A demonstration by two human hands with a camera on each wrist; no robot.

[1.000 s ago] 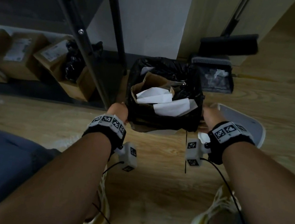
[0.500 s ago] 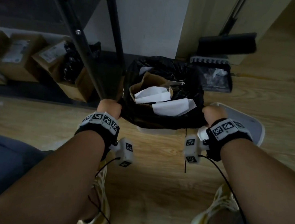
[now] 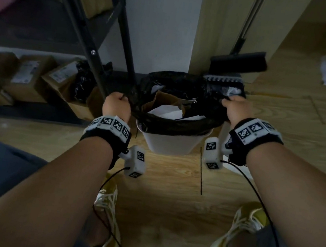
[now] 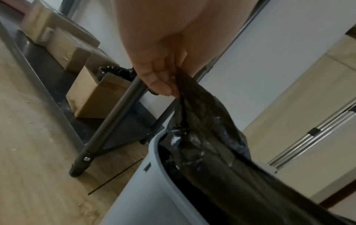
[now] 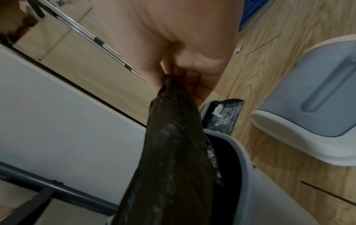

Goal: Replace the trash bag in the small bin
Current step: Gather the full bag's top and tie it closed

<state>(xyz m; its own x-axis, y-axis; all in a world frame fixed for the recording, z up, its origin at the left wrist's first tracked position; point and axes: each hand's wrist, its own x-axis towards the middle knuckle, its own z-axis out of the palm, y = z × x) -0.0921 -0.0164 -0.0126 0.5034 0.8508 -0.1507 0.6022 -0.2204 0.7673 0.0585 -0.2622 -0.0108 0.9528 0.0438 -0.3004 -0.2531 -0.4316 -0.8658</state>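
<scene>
While the white bin point(image 3: 170, 143) stands on the wood floor, left hand point(image 3: 116, 104) and right hand point(image 3: 236, 109) each pinch a bunched edge of the black trash bag point(image 3: 179, 123), fingers curled tight on plastic. Bag partly raised above the bin rim, paper scraps point(image 3: 165, 111) inside. Bin lid point(image 5: 312, 97) lies just beside.

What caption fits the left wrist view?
Left hand pinches the black trash bag, lifting its edge from the white bin.

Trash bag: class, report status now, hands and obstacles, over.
Left hand and right hand each grip the bag edge. Bag partly out of bin. Shelf leg close at left; dustpan behind.
</scene>
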